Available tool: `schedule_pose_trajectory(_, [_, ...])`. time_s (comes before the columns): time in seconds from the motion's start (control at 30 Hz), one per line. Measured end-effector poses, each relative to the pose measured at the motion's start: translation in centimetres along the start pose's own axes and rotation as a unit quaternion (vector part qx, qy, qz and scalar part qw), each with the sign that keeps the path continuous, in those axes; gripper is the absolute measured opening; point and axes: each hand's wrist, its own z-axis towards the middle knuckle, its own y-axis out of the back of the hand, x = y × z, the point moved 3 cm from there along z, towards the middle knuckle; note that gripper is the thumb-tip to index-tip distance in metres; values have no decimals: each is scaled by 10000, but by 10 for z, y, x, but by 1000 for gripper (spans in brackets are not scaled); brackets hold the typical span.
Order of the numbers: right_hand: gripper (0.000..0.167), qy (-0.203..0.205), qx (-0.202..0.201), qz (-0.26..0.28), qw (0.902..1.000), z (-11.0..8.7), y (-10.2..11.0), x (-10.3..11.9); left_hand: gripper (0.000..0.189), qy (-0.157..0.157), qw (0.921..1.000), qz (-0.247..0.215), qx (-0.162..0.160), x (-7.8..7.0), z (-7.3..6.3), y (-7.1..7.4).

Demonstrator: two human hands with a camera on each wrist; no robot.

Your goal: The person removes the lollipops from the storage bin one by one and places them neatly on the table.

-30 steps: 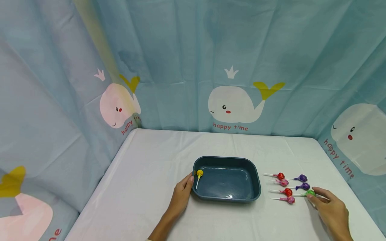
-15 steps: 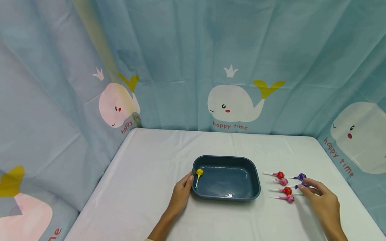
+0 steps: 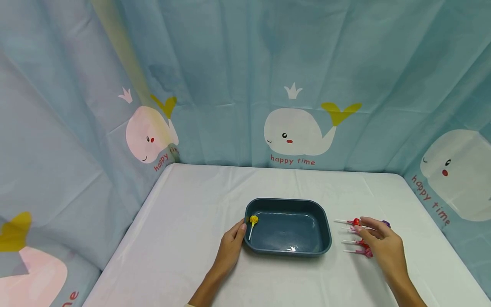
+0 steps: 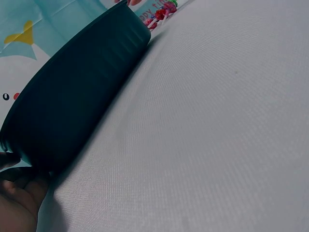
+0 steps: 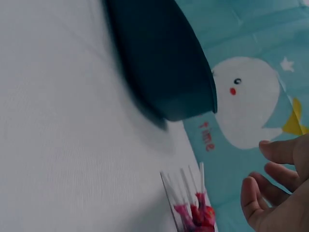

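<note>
A deep dark-blue rectangular tray (image 3: 287,251) stands on the table, with a yellow lollipop (image 3: 254,220) leaning inside its left end. My left hand (image 3: 230,247) holds the tray by its left side, fingers at the outer wall under the rim. To the tray's right lies a group of lollipops, sticks pointing left: a red lollipop (image 3: 356,221), a pink lollipop (image 3: 368,253) and others partly covered. Above them hovers my right hand (image 3: 387,247), fingers bent and apart; the right wrist view shows nothing between them. A green lollipop (image 4: 174,3) shows in the left wrist view.
The white tablecloth (image 3: 184,221) covers the table, and its back edge meets a blue curtain (image 3: 230,128) with whale prints. Curtains also hang along the left and right sides.
My right hand has moved left from beside the green lollipop, across the purple ones, to over the red and pink ones. My left hand and the tray have stayed in place.
</note>
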Motion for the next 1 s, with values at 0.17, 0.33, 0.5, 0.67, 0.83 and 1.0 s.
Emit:
schedule_pose_trajectory(0.17, [58, 133, 123, 397, 9990, -5, -15, 12, 54, 51, 10000, -8, -10, 0, 0, 0])
schedule_pose_trajectory(0.33, [56, 487, 260, 542, 9970, -9, -31, 26, 53, 42, 10000, 4, -48, -1, 0, 0])
schedule_pose_trajectory(0.5, [53, 749, 457, 836, 9926, -13, -47, 37, 52, 107, 9999, -91, -53, -2, 0, 0])
schedule_pose_trajectory(0.67, [53, 787, 650, 1052, 9892, -17, -60, 48, 54, 89, 10000, -29, -33, -1, 1, 0])
schedule_pose_trajectory(0.83, [52, 743, 770, 1053, 9887, -21, -71, 58, 54, 77, 10000, -13, -31, -1, 0, 0])
schedule_pose_trajectory(1.0, [50, 873, 869, 1117, 9861, -24, -82, 66, 53, 19, 10000, -30, -13, -3, 0, 0])
